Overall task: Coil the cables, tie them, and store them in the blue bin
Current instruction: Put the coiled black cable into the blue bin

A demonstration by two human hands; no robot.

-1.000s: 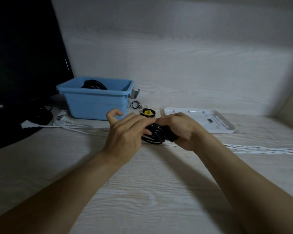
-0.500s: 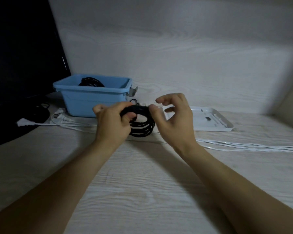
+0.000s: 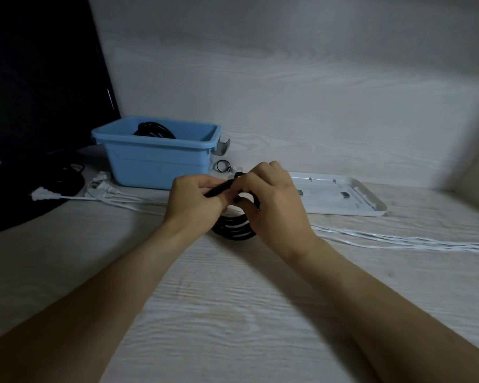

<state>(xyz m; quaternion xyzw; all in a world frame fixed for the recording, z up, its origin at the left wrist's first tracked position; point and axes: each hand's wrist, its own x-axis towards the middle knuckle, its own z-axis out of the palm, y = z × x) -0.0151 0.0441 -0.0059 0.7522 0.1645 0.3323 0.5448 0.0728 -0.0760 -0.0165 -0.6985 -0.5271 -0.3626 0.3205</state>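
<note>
- Black cable coil [image 3: 234, 229] sits mid-table, near the blue bin [image 3: 155, 161]; left hand [image 3: 195, 201] pinches its loose black end [image 3: 219, 189], right hand [image 3: 271, 200] grasps the loops.
- Best, I judge: clamp the loops firmly, wrap tight.

Monitor [image 3: 33, 92]: dark screen, standing at my far left on the desk [image 3: 233, 313].
White tray [image 3: 343, 197]: flat plastic, lying to my right, near the wall [image 3: 288, 78].
Small black ring [image 3: 222, 165]: lying on the desk, just right of the bin.
Desk: pale wood grain, as is the wall.
</note>
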